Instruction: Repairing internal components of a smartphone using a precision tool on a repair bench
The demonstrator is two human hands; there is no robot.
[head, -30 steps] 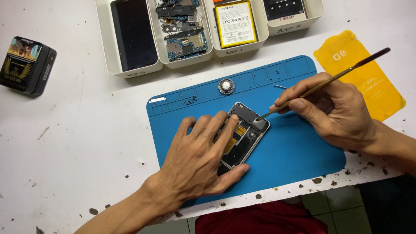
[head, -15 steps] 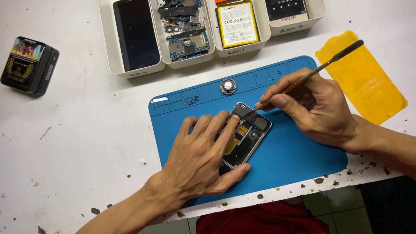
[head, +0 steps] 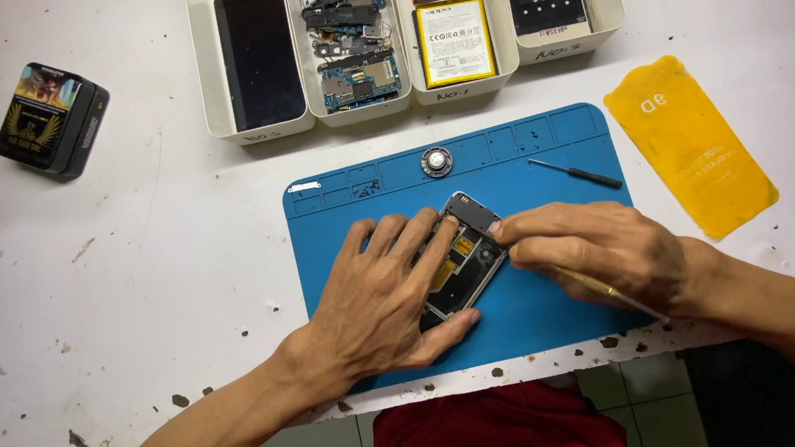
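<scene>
Currently left hand (head: pixel 380 297) flat, pinning phone frame (head: pixel 463 261); right hand (head: pixel 597 254) pinches thin tool (head: pixel 605 289) — pry gently.

The scuffed white tabletop (head: pixel 136 304) carries a blue rubber work mat (head: pixel 539 307) at its near edge, four white plastic trays (head: pixel 260 125) along the far edge, a black box (head: pixel 51 118) at far left, and a yellow film sheet (head: pixel 693 145) at right.

Phone (head: pixel 463 258) on mat (head: pixel 544 148) (trays (head: pixel 260 130) behind).

Single head-worn view, looking steeply down, close over white table (head: pixel 136 304), blue mat (head: pixel 539 307) centred
</scene>
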